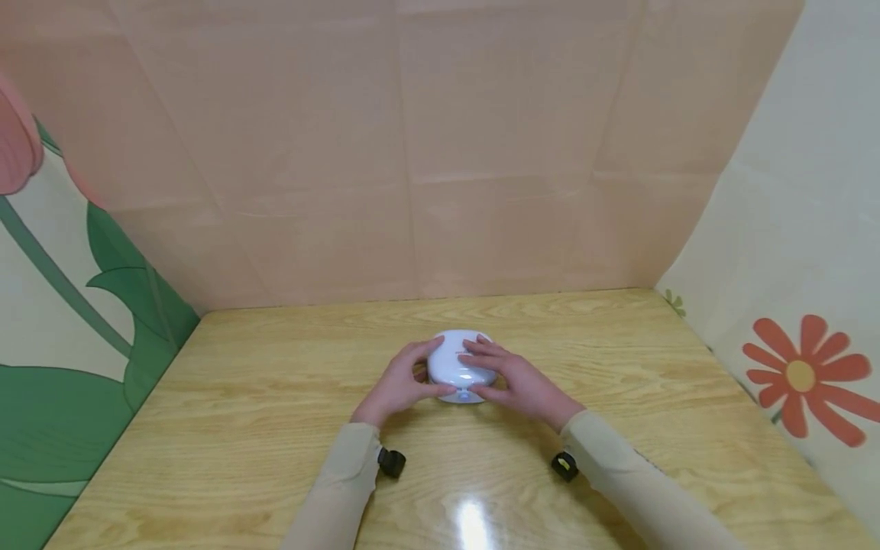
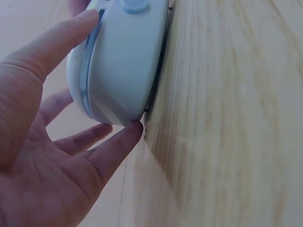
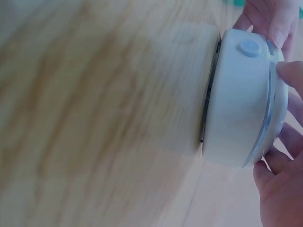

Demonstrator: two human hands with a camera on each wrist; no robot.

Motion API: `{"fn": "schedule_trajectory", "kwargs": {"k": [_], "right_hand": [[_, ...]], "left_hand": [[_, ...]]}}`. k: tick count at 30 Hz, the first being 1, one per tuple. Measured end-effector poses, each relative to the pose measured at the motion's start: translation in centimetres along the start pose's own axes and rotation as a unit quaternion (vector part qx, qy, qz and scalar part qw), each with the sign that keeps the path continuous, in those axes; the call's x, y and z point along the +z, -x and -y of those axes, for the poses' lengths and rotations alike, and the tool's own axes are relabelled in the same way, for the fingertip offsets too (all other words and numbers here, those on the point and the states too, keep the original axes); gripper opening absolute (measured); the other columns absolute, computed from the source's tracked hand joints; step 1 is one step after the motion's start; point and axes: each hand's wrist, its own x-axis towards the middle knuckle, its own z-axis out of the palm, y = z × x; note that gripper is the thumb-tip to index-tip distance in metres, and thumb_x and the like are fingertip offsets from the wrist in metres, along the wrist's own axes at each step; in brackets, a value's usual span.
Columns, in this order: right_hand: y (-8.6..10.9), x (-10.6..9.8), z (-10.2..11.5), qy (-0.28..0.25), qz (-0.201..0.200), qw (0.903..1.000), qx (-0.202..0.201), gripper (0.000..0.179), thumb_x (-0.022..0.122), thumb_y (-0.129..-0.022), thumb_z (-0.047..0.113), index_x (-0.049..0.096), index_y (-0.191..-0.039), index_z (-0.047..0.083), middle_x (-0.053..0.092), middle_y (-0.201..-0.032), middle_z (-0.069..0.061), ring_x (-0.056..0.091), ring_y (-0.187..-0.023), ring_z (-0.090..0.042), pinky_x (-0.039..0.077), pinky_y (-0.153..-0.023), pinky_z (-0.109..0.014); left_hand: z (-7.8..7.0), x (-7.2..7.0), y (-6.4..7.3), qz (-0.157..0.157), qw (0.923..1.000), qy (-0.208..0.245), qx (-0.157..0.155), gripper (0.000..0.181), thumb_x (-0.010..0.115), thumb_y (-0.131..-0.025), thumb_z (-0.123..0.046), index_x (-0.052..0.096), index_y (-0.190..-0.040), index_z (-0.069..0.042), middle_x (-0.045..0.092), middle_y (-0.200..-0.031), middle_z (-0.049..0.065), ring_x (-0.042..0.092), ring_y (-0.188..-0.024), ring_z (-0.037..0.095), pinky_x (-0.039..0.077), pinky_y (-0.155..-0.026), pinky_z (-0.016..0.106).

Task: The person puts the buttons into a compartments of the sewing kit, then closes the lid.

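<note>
A glossy white, rounded case [image 1: 450, 369] with a lid sits on the table between my two hands. A pale blue button [image 3: 249, 48] is on its front wall, and a seam [image 2: 86, 71] runs round beneath the lid. My left hand [image 1: 399, 383] holds the left side, thumb at the seam by the button and fingertips against the lower side wall. From the right, my right hand [image 1: 520, 384] grips the lid, its thumb at the front edge and some fingers spread over the top. Both thumbs lie close together above the button. The case's inside is hidden.
The wood-grain table [image 1: 261, 428] runs back to a pinkish covered wall [image 1: 412, 153]. Side panels carry printed plants on the left and a red flower [image 1: 800, 376] on the right. Small black devices [image 1: 392, 463] sit at both wrists.
</note>
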Motion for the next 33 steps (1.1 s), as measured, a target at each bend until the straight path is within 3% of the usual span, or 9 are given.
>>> {"fn": "schedule_trajectory", "kwargs": {"k": [8,15,19,23,29,33], "right_hand": [[0.1,0.0,0.2,0.025,0.005,0.9996,0.011,0.051,0.07,-0.089,0.021,0.054,-0.137,0.013,0.038,-0.149,-0.004,0.024,-0.14,-0.03,0.029,-0.11,-0.05],[0.1,-0.1,0.7,0.081,0.006,0.9967,-0.011,0.053,0.07,-0.089,0.022,0.052,-0.139,0.012,0.039,-0.148,-0.007,0.027,-0.138,-0.033,0.035,-0.107,-0.049],[0.1,-0.1,0.9,0.092,0.009,0.9957,-0.014,0.052,0.069,-0.09,0.022,0.052,-0.138,0.013,0.038,-0.149,-0.007,0.026,-0.139,-0.033,0.036,-0.106,-0.05],[0.0,0.0,0.8,0.09,0.01,0.9958,-0.012,0.052,0.069,-0.09,0.022,0.052,-0.139,0.013,0.037,-0.149,-0.008,0.025,-0.139,-0.034,0.036,-0.106,-0.051],[0.1,0.1,0.6,0.089,0.008,0.9959,-0.015,0.052,0.069,-0.09,0.022,0.052,-0.138,0.013,0.038,-0.149,-0.008,0.026,-0.138,-0.035,0.035,-0.107,-0.051],[0.0,0.2,0.6,0.098,0.006,0.995,-0.022,0.051,0.069,-0.09,0.022,0.052,-0.138,0.013,0.038,-0.148,-0.009,0.027,-0.138,-0.035,0.037,-0.106,-0.05]], "left_hand": [[0.0,0.2,0.0,-0.002,0.9999,-0.013,-0.002,0.085,0.083,-0.074,-0.028,0.039,-0.147,-0.019,0.04,-0.138,0.009,0.048,-0.121,0.023,0.046,-0.098,0.027],[-0.3,0.1,0.0,-0.004,0.9996,-0.028,-0.004,0.086,0.083,-0.074,-0.031,0.04,-0.146,-0.019,0.04,-0.139,0.009,0.048,-0.12,0.022,0.046,-0.098,0.027],[-0.5,0.0,0.1,-0.011,0.9962,-0.087,-0.002,0.086,0.082,-0.073,-0.039,0.04,-0.146,-0.021,0.035,-0.147,0.009,0.039,-0.129,0.026,0.039,-0.106,0.038],[-0.7,-0.1,0.1,-0.013,0.9874,-0.158,0.006,0.088,0.079,-0.074,-0.047,0.039,-0.147,-0.021,0.024,-0.155,0.005,0.023,-0.139,0.027,0.027,-0.112,0.049],[-1.1,0.0,0.3,0.006,0.9807,-0.194,0.025,0.086,0.077,-0.077,-0.047,0.036,-0.148,-0.021,0.019,-0.157,-0.003,0.011,-0.143,0.02,0.017,-0.115,0.046],[-1.5,0.2,0.4,0.016,0.9745,-0.219,0.046,0.08,0.075,-0.08,-0.045,0.038,-0.147,-0.019,0.022,-0.156,-0.003,0.01,-0.144,0.019,0.018,-0.115,0.047]]}}
